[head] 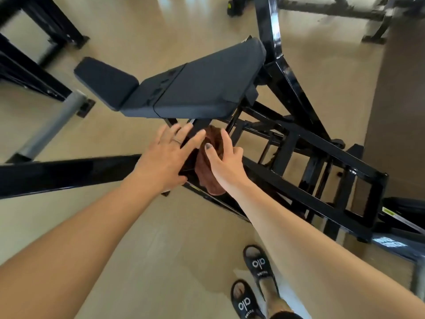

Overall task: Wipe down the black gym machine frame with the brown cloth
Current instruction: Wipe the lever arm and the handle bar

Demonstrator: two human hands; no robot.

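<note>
The black gym machine frame [305, 180] spreads across the middle of the view, with a dark padded bench [188, 88] on top. The brown cloth [207, 171] is bunched against a frame bar just under the front of the pad. My right hand [224, 157] grips the cloth, thumb on top and fingers curled round it. My left hand [167, 155] reaches in beside it with fingers straight and spread, touching the frame and the edge of the cloth. A ring shows on one left finger. Part of the cloth is hidden under my right hand.
A long black bar [69, 173] runs out to the left at hand height. A grey tube [53, 125] and other black equipment [34, 54] stand at the left. More frames stand at the back right [345, 10]. My feet in black slides [253, 286] are on the beige floor.
</note>
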